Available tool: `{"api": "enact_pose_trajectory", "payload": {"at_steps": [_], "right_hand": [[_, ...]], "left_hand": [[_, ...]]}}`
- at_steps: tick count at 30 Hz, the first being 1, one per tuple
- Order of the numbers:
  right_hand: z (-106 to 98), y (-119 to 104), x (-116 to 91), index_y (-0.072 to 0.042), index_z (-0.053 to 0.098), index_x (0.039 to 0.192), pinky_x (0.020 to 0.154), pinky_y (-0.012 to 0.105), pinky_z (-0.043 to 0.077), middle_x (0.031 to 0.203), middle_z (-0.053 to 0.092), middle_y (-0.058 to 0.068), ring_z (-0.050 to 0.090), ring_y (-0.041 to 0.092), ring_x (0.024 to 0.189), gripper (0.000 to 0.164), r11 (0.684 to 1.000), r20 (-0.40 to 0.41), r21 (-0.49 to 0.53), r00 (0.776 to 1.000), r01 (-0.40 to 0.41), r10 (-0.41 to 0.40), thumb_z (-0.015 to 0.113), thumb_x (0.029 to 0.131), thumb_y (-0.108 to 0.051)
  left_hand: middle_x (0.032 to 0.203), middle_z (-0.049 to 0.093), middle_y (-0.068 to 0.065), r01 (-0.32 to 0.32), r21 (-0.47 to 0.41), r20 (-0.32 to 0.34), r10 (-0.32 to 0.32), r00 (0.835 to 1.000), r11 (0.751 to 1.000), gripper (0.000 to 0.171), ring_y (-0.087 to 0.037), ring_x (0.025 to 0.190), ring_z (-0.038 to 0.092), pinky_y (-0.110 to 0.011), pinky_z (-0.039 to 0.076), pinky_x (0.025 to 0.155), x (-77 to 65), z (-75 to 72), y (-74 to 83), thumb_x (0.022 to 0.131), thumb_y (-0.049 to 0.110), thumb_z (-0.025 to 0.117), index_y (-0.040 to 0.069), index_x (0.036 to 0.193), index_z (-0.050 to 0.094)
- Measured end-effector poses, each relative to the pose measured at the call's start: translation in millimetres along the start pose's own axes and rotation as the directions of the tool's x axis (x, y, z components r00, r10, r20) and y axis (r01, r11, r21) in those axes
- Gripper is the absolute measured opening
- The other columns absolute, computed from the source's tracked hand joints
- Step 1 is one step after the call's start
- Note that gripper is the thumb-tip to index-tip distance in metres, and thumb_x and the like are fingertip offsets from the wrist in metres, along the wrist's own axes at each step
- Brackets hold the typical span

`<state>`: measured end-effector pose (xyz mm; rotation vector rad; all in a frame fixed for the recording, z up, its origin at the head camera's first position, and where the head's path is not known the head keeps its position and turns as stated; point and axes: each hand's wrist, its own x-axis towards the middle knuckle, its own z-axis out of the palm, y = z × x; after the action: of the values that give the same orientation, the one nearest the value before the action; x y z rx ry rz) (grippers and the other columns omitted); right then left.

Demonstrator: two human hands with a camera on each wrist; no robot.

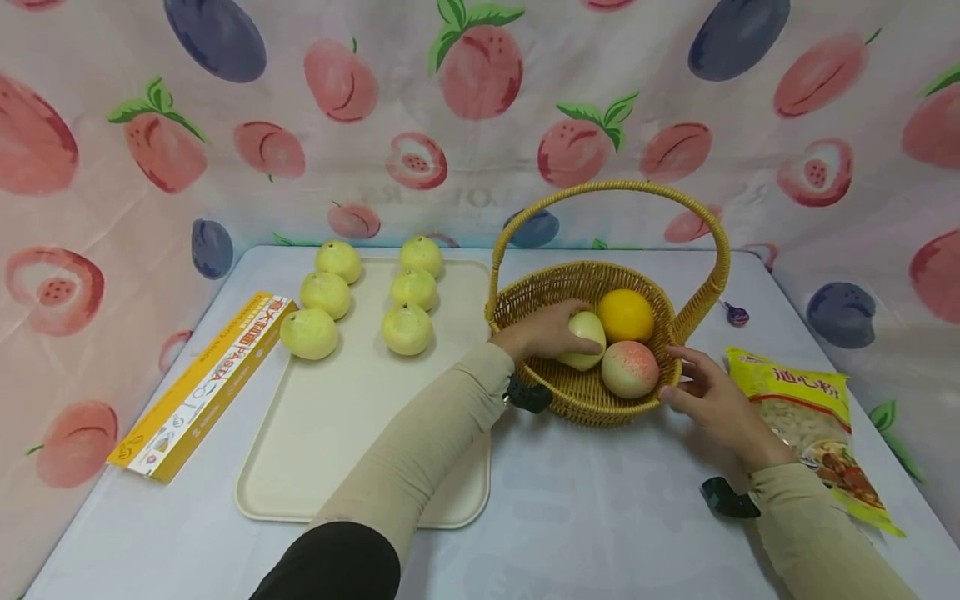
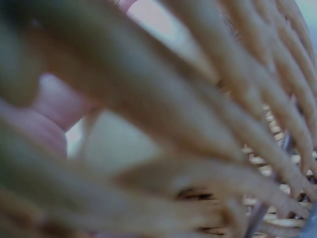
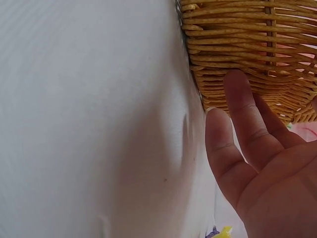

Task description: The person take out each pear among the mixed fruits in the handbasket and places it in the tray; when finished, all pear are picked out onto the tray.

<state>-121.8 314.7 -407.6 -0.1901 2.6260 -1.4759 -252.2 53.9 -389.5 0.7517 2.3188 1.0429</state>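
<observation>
A wicker basket (image 1: 570, 410) with a tall arched handle holds a pale green fruit (image 1: 583, 340), an orange (image 1: 626, 316) and a peach (image 1: 630, 369). My left hand (image 1: 551, 331) reaches over the rim and grips the pale green fruit, thumb on its near side. The left wrist view is mostly blurred weave, with part of the fruit (image 2: 116, 144) seen through gaps. At the basket's right side, my right hand (image 1: 720, 408) holds the rim with thumb and index finger. Other fingers of that hand (image 3: 267, 168) rest against the outer weave (image 3: 228, 49).
A cream tray (image 1: 322, 450) at left carries several pale green round fruits (image 1: 407, 328) in two columns. A yellow pasta box (image 1: 206, 383) lies along its left edge. Right of the basket are a yellow bag (image 1: 813, 425) and a small wrapped lollipop (image 1: 736, 315).
</observation>
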Motion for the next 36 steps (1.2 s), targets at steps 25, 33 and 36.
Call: {"api": "enact_pose_trajectory", "payload": {"at_steps": [25, 33, 36], "right_hand": [[1, -3, 0, 0.002, 0.027, 0.153, 0.076, 0.021, 0.052, 0.146, 0.034, 0.038, 0.057, 0.001, 0.094, 0.064, 1.0, 0.013, 0.001, 1.0, -0.023, 0.023, 0.061, 0.102, -0.016], [-1, -1, -1, 0.002, 0.026, 0.153, 0.076, 0.021, 0.052, 0.145, 0.033, 0.04, 0.057, -0.002, 0.094, 0.064, 1.0, 0.016, 0.02, 1.0, -0.009, 0.008, 0.06, 0.102, -0.015], [0, 0, 0, 0.003, 0.026, 0.153, 0.075, 0.021, 0.052, 0.144, 0.033, 0.041, 0.057, -0.002, 0.094, 0.063, 1.0, 0.016, 0.02, 1.0, 0.006, -0.006, 0.06, 0.102, -0.014]], "left_hand": [[0.134, 0.055, -0.004, -0.138, 0.023, -0.071, 0.139, 0.988, 0.99, 0.075, -0.016, 0.103, 0.057, -0.03, 0.05, 0.082, -15.5, -11.0, 5.1, 0.086, 0.036, 0.079, 0.015, 0.149, 0.043], [0.136, 0.054, -0.002, -0.21, 0.051, -0.075, 0.214, 0.974, 0.976, 0.071, -0.016, 0.106, 0.055, -0.031, 0.051, 0.082, -38.1, -22.7, 10.3, 0.085, 0.028, 0.081, 0.016, 0.146, 0.047], [0.138, 0.054, -0.003, -0.238, 0.088, -0.073, 0.245, 0.967, 0.967, 0.071, -0.018, 0.11, 0.054, -0.031, 0.05, 0.085, -48.7, -27.3, 9.7, 0.084, 0.025, 0.082, 0.013, 0.146, 0.049]]}}
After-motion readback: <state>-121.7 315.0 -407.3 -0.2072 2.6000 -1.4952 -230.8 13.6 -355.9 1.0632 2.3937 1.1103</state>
